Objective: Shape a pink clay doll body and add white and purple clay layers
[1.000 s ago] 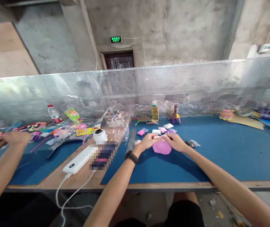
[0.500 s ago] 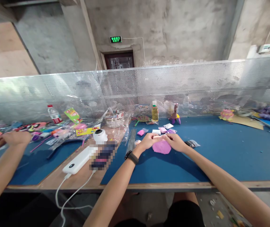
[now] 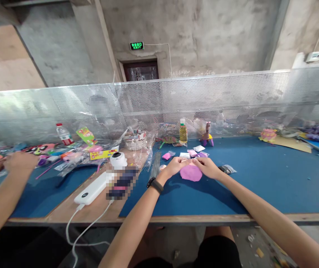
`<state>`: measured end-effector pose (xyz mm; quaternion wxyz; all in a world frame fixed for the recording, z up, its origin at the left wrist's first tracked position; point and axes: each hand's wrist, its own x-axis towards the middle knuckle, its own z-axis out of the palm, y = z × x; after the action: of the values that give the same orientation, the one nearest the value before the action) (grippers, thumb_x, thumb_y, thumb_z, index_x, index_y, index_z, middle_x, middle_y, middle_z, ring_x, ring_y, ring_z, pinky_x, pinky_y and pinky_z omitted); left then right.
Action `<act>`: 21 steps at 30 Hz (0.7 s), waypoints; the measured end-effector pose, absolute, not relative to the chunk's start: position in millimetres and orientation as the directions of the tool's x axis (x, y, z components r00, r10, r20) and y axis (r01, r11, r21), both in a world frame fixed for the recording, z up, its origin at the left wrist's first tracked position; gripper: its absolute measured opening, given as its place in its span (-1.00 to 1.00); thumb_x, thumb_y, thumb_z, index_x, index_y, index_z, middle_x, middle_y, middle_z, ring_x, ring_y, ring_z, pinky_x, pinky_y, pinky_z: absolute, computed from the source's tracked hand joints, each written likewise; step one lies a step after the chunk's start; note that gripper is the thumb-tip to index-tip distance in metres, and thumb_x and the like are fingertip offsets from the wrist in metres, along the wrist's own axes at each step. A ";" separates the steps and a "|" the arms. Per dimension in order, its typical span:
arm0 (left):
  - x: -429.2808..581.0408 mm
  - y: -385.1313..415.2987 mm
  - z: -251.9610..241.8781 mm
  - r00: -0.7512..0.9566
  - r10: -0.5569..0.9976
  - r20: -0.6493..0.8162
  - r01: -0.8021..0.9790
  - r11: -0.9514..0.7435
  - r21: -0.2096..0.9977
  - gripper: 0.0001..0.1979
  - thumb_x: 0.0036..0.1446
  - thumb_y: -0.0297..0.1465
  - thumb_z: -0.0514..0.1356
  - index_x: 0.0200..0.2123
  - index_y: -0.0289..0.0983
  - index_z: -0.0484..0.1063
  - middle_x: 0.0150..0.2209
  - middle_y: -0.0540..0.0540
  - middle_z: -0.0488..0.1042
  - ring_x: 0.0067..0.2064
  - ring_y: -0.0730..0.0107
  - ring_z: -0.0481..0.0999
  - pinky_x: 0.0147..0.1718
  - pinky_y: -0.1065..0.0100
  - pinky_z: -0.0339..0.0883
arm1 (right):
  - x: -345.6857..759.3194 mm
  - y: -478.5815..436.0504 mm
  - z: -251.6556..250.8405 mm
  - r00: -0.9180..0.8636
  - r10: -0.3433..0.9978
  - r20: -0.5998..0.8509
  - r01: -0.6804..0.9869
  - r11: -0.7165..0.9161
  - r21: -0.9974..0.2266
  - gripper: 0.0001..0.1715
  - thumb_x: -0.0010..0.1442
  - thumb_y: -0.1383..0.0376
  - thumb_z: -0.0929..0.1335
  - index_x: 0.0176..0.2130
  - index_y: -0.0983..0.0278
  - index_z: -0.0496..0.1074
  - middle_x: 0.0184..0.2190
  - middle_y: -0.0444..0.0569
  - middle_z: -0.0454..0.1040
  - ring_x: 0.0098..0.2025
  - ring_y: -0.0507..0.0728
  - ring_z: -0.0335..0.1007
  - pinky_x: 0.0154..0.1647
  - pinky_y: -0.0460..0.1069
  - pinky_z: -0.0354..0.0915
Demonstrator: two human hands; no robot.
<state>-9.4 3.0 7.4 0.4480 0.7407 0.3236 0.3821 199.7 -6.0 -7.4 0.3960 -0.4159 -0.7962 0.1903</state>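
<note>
A flat, rounded sheet of pinkish-purple modelling clay (image 3: 191,174) hangs over the blue mat (image 3: 271,178). My left hand (image 3: 177,166) pinches its upper left edge, and my right hand (image 3: 207,167) pinches the upper right. The fingertips almost meet along the top of the sheet and hide that edge. Just beyond my hands lie small packets: a pink packet (image 3: 167,155), a purple packet (image 3: 202,155) and a white packet (image 3: 199,148). A packet with black contents (image 3: 227,169) lies right of my right hand. Thin grey wires (image 3: 155,163) are left of my left hand.
A bottle of yellow liquid (image 3: 183,132) and a small purple-and-yellow figure (image 3: 207,136) stand at the back by a perforated metal screen (image 3: 232,96). Leftward are a white power bank (image 3: 92,190), a white camera (image 3: 118,160), a basket (image 3: 135,143) and a co-worker's hand (image 3: 19,162).
My fingers have shifted slightly along the clay's top edge, and a whitish strip seen there earlier no longer shows. The sheet stays in nearly the same place.
</note>
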 end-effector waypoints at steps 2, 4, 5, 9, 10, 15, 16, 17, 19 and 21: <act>-9.2 4.1 6.7 0.473 0.835 0.280 0.154 -0.391 0.907 -0.42 0.05 0.09 0.26 -0.62 -0.30 0.23 -0.59 0.06 0.10 -0.49 0.52 0.03 -0.50 0.39 -0.10 | 199.5 -6.8 -7.0 -0.350 0.814 0.465 0.505 0.581 -0.638 -0.36 0.34 -0.15 0.19 -0.55 0.23 0.16 -0.61 -0.18 0.13 -0.52 0.02 0.02 -0.51 -0.02 -0.07; -9.5 5.2 5.4 0.463 0.844 0.271 0.161 -0.381 0.911 -0.41 0.03 0.11 0.26 -0.61 -0.30 0.26 -0.60 0.05 0.11 -0.48 0.51 0.04 -0.50 0.39 -0.09 | 199.2 -7.7 -6.4 -0.353 0.812 0.464 0.499 0.583 -0.641 -0.36 0.33 -0.15 0.20 -0.56 0.23 0.15 -0.62 -0.18 0.12 -0.52 0.02 0.02 -0.51 -0.02 -0.08; -9.9 5.7 4.8 0.471 0.842 0.263 0.158 -0.374 0.914 -0.41 0.03 0.11 0.25 -0.61 -0.30 0.28 -0.60 0.04 0.12 -0.48 0.50 0.05 -0.49 0.39 -0.08 | 199.1 -8.1 -6.1 -0.352 0.811 0.467 0.496 0.585 -0.642 -0.36 0.33 -0.15 0.20 -0.56 0.23 0.14 -0.62 -0.18 0.12 -0.52 0.03 0.02 -0.51 -0.02 -0.08; -12.9 7.1 3.7 0.501 0.828 0.250 0.177 -0.381 0.908 -0.41 0.01 0.09 0.28 -0.63 -0.29 0.23 -0.59 0.06 0.07 -0.48 0.52 0.00 -0.48 0.37 -0.14 | 198.9 -9.4 -4.9 -0.366 0.805 0.467 0.492 0.593 -0.637 -0.36 0.34 -0.13 0.20 -0.57 0.23 0.14 -0.62 -0.18 0.11 -0.53 0.03 0.02 -0.51 -0.02 -0.09; -13.8 7.2 3.9 0.506 0.827 0.247 0.183 -0.382 0.906 -0.40 0.00 0.09 0.29 -0.64 -0.29 0.21 -0.59 0.07 0.05 -0.49 0.53 -0.02 -0.48 0.37 -0.15 | 198.9 -9.5 -4.7 -0.369 0.805 0.465 0.494 0.594 -0.635 -0.36 0.34 -0.13 0.20 -0.57 0.23 0.14 -0.63 -0.18 0.10 -0.53 0.03 0.02 -0.51 -0.02 -0.09; -17.5 6.8 6.5 0.543 0.812 0.214 0.161 -0.351 0.922 -0.41 -0.01 0.08 0.31 -0.63 -0.30 0.23 -0.58 0.07 0.09 -0.49 0.54 0.00 -0.48 0.37 -0.16 | 199.3 -8.4 -4.6 -0.340 0.814 0.471 0.525 0.579 -0.623 -0.36 0.34 -0.13 0.20 -0.58 0.23 0.13 -0.62 -0.18 0.11 -0.53 0.02 0.01 -0.51 -0.02 -0.09; -18.1 6.6 7.1 0.543 0.813 0.212 0.162 -0.349 0.923 -0.41 -0.01 0.07 0.32 -0.63 -0.31 0.23 -0.59 0.07 0.09 -0.49 0.54 0.00 -0.48 0.37 -0.16 | 199.6 -7.9 -4.8 -0.339 0.814 0.471 0.530 0.579 -0.620 -0.36 0.34 -0.12 0.20 -0.58 0.23 0.13 -0.62 -0.18 0.12 -0.53 0.02 0.02 -0.51 -0.02 -0.09; -18.6 6.3 7.7 0.538 0.816 0.213 0.163 -0.348 0.923 -0.41 -0.01 0.07 0.32 -0.65 -0.31 0.22 -0.60 0.07 0.09 -0.49 0.55 0.00 -0.48 0.37 -0.16 | 200.0 -7.4 -5.0 -0.340 0.813 0.473 0.531 0.581 -0.617 -0.36 0.34 -0.12 0.20 -0.58 0.23 0.13 -0.63 -0.18 0.12 -0.53 0.02 0.02 -0.51 -0.02 -0.08; -19.4 5.9 8.4 0.533 0.821 0.206 0.153 -0.333 0.930 -0.41 0.00 0.05 0.32 -0.66 -0.32 0.24 -0.60 0.07 0.11 -0.49 0.55 0.01 -0.49 0.38 -0.13 | 200.9 -6.4 -5.4 -0.340 0.810 0.477 0.536 0.584 -0.610 -0.36 0.34 -0.11 0.21 -0.58 0.23 0.14 -0.63 -0.18 0.13 -0.53 0.02 0.03 -0.51 -0.02 -0.07; -19.9 6.3 8.7 0.542 0.820 0.183 0.117 -0.290 0.950 -0.46 0.00 0.02 0.34 -0.61 -0.35 0.34 -0.59 0.06 0.20 -0.49 0.55 0.09 -0.47 0.41 -0.04 | 202.0 -5.6 -5.5 -0.326 0.811 0.486 0.550 0.580 -0.601 -0.36 0.34 -0.11 0.21 -0.58 0.24 0.15 -0.63 -0.18 0.13 -0.53 0.02 0.03 -0.51 -0.02 -0.07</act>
<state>-19.9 6.3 8.7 0.4999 0.7220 0.3246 0.3513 202.0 -5.6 -5.5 0.3937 -0.4269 -0.7970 0.1660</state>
